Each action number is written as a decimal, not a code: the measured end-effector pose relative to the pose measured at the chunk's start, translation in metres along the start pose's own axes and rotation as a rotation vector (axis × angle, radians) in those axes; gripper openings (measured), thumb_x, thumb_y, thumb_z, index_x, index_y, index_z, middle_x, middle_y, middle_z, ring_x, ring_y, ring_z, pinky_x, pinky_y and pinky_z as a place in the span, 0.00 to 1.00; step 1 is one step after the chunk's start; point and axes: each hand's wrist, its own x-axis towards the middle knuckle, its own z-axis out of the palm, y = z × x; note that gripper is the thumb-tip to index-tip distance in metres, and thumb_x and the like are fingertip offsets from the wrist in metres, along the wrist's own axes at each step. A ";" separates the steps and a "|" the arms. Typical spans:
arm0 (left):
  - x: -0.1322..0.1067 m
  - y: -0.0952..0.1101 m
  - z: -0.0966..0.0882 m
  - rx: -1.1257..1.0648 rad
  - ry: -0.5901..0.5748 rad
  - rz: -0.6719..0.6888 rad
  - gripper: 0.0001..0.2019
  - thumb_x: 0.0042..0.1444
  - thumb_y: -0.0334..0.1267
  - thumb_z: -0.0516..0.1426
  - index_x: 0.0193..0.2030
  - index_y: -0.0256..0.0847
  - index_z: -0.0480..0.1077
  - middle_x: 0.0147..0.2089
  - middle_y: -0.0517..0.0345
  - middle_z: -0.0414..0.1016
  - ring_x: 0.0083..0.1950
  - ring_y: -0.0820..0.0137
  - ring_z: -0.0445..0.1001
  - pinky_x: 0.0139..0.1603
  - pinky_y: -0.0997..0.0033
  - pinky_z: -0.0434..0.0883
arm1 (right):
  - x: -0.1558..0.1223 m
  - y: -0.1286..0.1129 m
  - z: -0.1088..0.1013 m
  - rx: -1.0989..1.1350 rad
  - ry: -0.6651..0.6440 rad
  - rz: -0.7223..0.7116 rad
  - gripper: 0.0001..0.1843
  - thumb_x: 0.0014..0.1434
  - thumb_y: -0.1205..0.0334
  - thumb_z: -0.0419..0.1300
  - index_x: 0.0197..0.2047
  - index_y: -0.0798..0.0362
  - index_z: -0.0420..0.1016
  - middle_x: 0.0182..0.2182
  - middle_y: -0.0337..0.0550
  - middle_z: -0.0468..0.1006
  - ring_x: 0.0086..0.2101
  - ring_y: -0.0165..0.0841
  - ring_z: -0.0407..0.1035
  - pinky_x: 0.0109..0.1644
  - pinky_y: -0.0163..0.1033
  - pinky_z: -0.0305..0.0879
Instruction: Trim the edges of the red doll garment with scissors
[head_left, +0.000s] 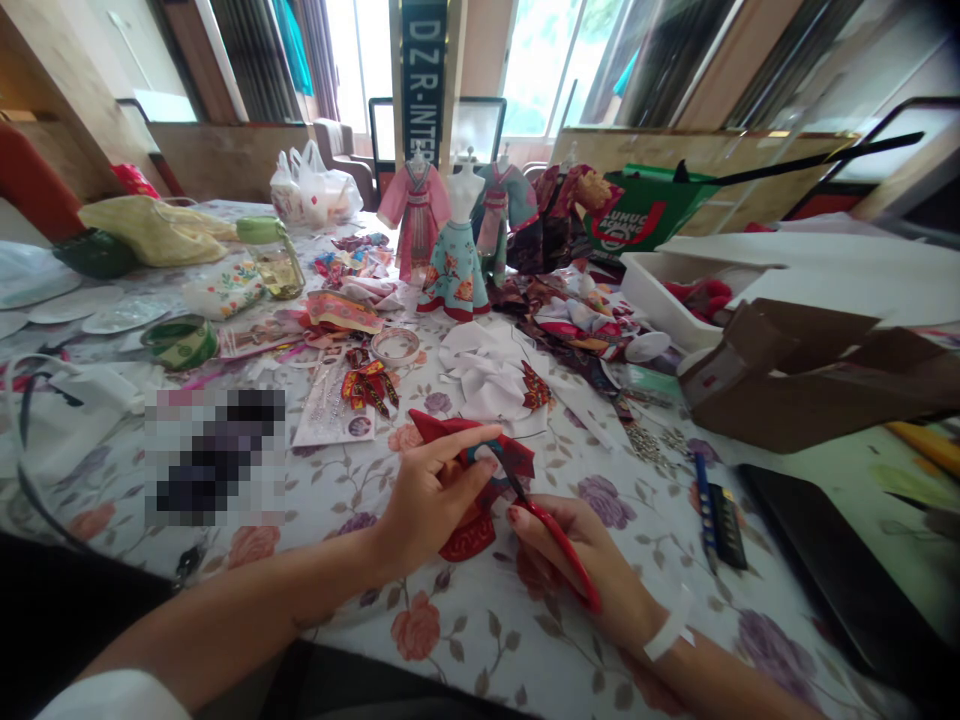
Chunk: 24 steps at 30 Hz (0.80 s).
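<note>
Across the flowered tablecloth point(555, 660), everything is spreading out ahead: the cardboard box point(795, 380) is sitting off to the right, well apart from my hands, and the dress form point(456, 260) in its pale blue skirt is standing at the back. The crumpled white cloth point(487, 370) is lying just beyond my grip. Here, front and centre, my left hand point(427, 490) is pinching the red fabric point(469, 540) between thumb and forefinger, while my right hand point(577, 550) is wrapping round the handles of the scissors point(517, 482). Their long axis is slanting away and leftward, so the fabric is lying ahead and left of my right hand. How far the blades are parting, I cannot tell. The tip is pointing close by my left thumb and forefinger, the nearest obstacle.
</note>
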 end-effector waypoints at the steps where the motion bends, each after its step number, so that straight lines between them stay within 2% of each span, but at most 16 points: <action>1: 0.000 0.000 0.000 -0.001 0.000 -0.001 0.17 0.55 0.40 0.57 0.51 0.41 0.73 0.14 0.70 0.49 0.16 0.81 0.46 0.15 0.80 0.47 | 0.000 0.000 0.000 -0.002 0.005 -0.001 0.25 0.48 0.42 0.64 0.19 0.53 0.59 0.11 0.31 0.58 0.14 0.24 0.54 0.20 0.32 0.53; 13: -0.001 0.001 -0.001 0.016 -0.006 0.008 0.17 0.56 0.40 0.57 0.51 0.41 0.73 0.16 0.70 0.47 0.18 0.81 0.44 0.16 0.79 0.46 | 0.002 0.004 -0.001 -0.011 0.017 -0.005 0.25 0.48 0.44 0.64 0.18 0.53 0.59 0.11 0.32 0.59 0.15 0.25 0.55 0.19 0.32 0.52; 15: 0.000 0.002 -0.002 -0.003 0.000 0.002 0.16 0.56 0.39 0.56 0.51 0.41 0.72 0.17 0.69 0.49 0.19 0.80 0.46 0.17 0.79 0.46 | 0.002 0.004 -0.001 0.001 0.016 -0.006 0.25 0.48 0.44 0.65 0.18 0.53 0.59 0.11 0.31 0.58 0.15 0.25 0.56 0.19 0.32 0.53; 20: 0.016 0.004 -0.013 -0.089 0.005 -0.030 0.17 0.55 0.39 0.56 0.52 0.40 0.69 0.23 0.65 0.59 0.21 0.79 0.54 0.21 0.80 0.56 | 0.002 0.002 -0.004 0.078 -0.059 0.006 0.25 0.48 0.45 0.65 0.17 0.53 0.59 0.10 0.31 0.57 0.15 0.26 0.57 0.19 0.32 0.56; 24: 0.034 0.000 -0.026 -0.070 0.111 -0.021 0.15 0.51 0.38 0.60 0.46 0.41 0.65 0.30 0.65 0.64 0.26 0.80 0.60 0.28 0.81 0.64 | 0.004 0.001 -0.008 0.128 -0.131 -0.005 0.27 0.51 0.43 0.62 0.15 0.53 0.58 0.10 0.32 0.57 0.14 0.26 0.59 0.20 0.33 0.57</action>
